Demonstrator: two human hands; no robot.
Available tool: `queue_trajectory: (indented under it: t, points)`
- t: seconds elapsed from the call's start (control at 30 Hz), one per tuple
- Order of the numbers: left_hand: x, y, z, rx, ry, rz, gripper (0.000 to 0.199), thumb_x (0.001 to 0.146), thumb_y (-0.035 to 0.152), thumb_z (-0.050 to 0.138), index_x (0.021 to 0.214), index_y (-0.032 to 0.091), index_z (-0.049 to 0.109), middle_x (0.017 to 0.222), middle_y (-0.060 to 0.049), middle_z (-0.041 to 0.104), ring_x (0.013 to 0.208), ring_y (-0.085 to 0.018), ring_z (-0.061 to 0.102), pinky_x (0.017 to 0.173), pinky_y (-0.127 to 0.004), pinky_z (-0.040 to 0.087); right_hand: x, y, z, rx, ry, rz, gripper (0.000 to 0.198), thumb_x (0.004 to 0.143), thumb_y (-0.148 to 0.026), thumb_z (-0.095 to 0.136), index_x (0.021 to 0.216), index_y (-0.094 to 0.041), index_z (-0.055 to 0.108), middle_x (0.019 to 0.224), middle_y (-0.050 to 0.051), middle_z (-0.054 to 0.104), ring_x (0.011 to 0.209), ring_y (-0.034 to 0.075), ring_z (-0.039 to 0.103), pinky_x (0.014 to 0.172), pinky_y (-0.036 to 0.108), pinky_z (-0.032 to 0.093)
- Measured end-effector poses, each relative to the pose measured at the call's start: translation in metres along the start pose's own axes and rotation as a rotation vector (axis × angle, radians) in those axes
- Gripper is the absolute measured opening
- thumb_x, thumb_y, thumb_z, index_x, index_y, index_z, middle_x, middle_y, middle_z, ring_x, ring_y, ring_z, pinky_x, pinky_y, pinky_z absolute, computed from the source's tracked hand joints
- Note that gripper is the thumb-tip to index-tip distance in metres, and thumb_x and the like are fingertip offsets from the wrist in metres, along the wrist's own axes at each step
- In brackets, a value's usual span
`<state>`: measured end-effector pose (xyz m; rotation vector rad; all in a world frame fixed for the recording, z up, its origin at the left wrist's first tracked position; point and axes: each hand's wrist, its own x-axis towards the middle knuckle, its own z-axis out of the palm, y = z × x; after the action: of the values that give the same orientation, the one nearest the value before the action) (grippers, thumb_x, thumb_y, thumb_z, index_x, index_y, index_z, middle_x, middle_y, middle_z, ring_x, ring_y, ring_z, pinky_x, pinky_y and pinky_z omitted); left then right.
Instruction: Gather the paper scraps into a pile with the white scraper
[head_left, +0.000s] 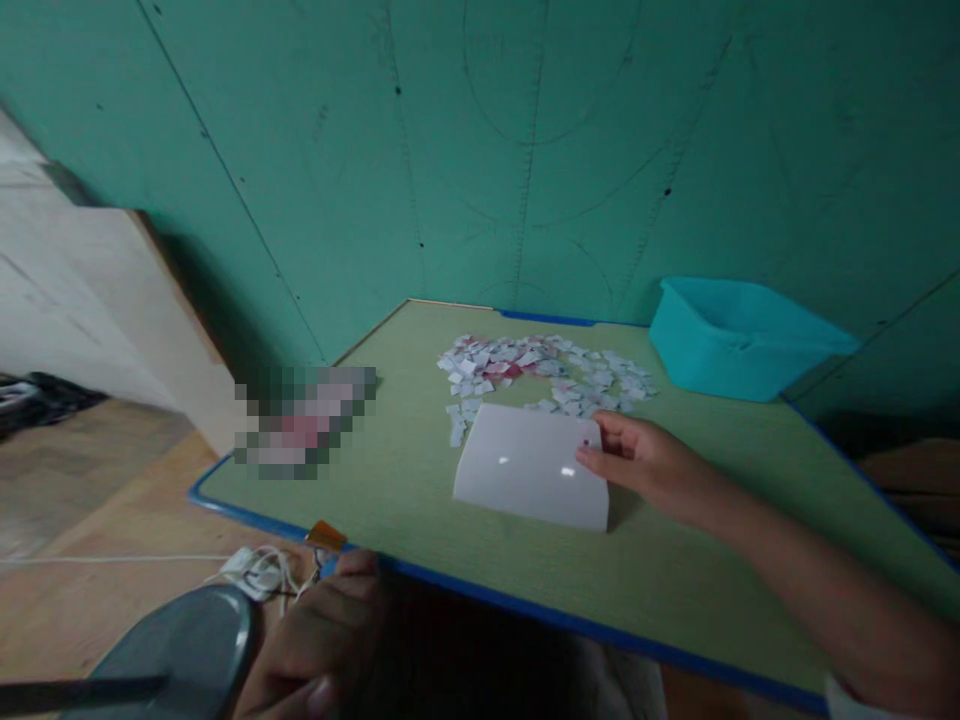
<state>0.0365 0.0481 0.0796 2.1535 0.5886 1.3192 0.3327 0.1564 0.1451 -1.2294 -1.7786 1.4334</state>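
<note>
My right hand [637, 460] pinches the right edge of a glossy white sheet [525, 480], thumb on top and fingers behind. The sheet is bent slightly and tilted over the table. Just behind it lies a heap of small cut paper pieces [517, 355], mostly white with some pink and red. My left hand [315, 640] is closed in front of the table's near edge at lower left. An orange piece [326, 535] shows just above its fingers; I cannot tell what it is or whether the hand grips it.
A turquoise plastic bin [742, 345] stands at the table's back right. Against the green wall [337, 150] sits the pale green table [405, 450] with blue edging. A blurred-out item [307, 425] lies at its left. White cable [262, 575] and a grey stool [180, 650] are below left.
</note>
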Motion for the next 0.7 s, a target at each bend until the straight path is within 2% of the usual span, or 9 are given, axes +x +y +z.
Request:
queue_trajectory:
  t: [0.17, 0.27, 0.33, 0.4, 0.5, 0.7]
  points:
    - [0.002, 0.005, 0.002, -0.064, -0.007, -0.072, 0.036, 0.087, 0.039, 0.028, 0.057, 0.019, 0.029, 0.048, 0.006, 0.032, 0.046, -0.011, 0.040, 0.065, -0.034, 0.032, -0.010, -0.005, 0.011, 0.000, -0.125, 0.022, 0.022, 0.077, -0.037, 0.057, 0.081, -0.019, 0.047, 0.081, 0.003, 0.059, 0.075, 0.015, 0.057, 0.064, 0.027, 0.045]
    - [0.001, 0.011, 0.007, -0.129, 0.113, -0.150, 0.037, 0.085, 0.040, 0.035, 0.054, 0.020, 0.034, 0.048, 0.005, 0.035, 0.047, -0.012, 0.041, 0.069, -0.036, 0.033, -0.014, -0.010, 0.015, 0.011, -0.141, 0.033, 0.021, 0.077, -0.036, 0.057, 0.078, -0.019, 0.045, 0.081, 0.002, 0.058, 0.074, 0.013, 0.056, 0.064, 0.025, 0.045]
    - [0.001, 0.013, 0.010, -0.168, 0.206, -0.163, 0.035, 0.083, 0.039, 0.042, 0.054, 0.020, 0.037, 0.048, 0.004, 0.037, 0.047, -0.013, 0.043, 0.070, -0.037, 0.036, -0.016, -0.012, 0.018, 0.026, -0.150, 0.050, 0.021, 0.077, -0.034, 0.059, 0.076, -0.019, 0.045, 0.080, 0.001, 0.057, 0.073, 0.011, 0.055, 0.060, 0.022, 0.044]
    - [0.003, 0.014, 0.012, -0.182, 0.245, -0.147, 0.035, 0.083, 0.037, 0.044, 0.053, 0.020, 0.038, 0.047, 0.004, 0.038, 0.046, -0.013, 0.044, 0.068, -0.037, 0.039, -0.016, -0.013, 0.020, 0.050, -0.162, 0.066, 0.022, 0.075, -0.034, 0.060, 0.075, -0.019, 0.044, 0.076, -0.001, 0.057, 0.068, 0.009, 0.054, 0.054, 0.020, 0.041]
    - [0.005, 0.014, 0.010, -0.181, 0.239, -0.136, 0.038, 0.082, 0.039, 0.041, 0.050, 0.019, 0.034, 0.045, 0.003, 0.037, 0.046, -0.013, 0.044, 0.068, -0.038, 0.039, -0.017, -0.014, 0.022, 0.079, -0.161, 0.064, 0.022, 0.076, -0.036, 0.059, 0.076, -0.018, 0.046, 0.072, -0.002, 0.056, 0.061, 0.007, 0.050, 0.048, 0.018, 0.038]
    - [0.003, 0.013, 0.009, -0.255, 0.158, -0.054, 0.034, 0.077, 0.039, 0.042, 0.051, 0.019, 0.034, 0.041, 0.003, 0.034, 0.049, -0.014, 0.042, 0.064, -0.037, 0.037, -0.015, -0.014, 0.018, 0.099, -0.084, 0.048, 0.023, 0.074, -0.036, 0.061, 0.077, -0.018, 0.046, 0.070, -0.002, 0.056, 0.061, 0.008, 0.051, 0.048, 0.018, 0.039]
